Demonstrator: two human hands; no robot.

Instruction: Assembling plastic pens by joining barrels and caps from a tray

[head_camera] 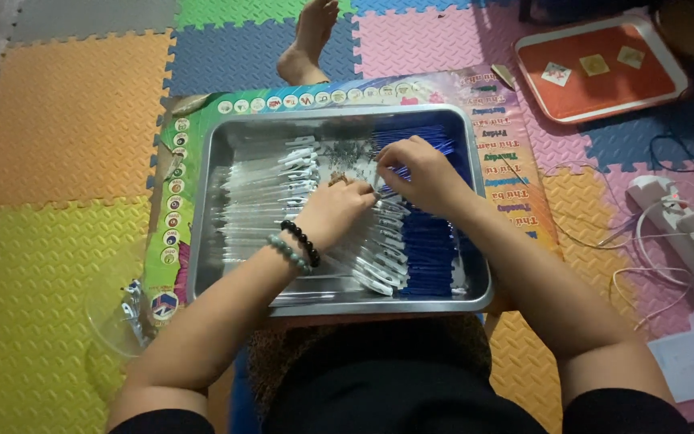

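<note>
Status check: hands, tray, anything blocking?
Left hand and right hand pinching small parts mid-tray. Metal tray holds clear pen barrels, blue refills. Nothing blocking.

A metal tray lies on a printed mat, which lies on the foam floor tiles. In the tray, a row of clear pen barrels fills the left part, a stack of pen refills fills the right part, and a heap of small springs sits between them toward the far edge. Both hands are over the middle of the tray, the left hand just beside the right hand. A second tray lies on the floor far right, behind a power strip. A clear bag lies left of the tray's near corner. A bare foot rests beyond the mat.
</note>
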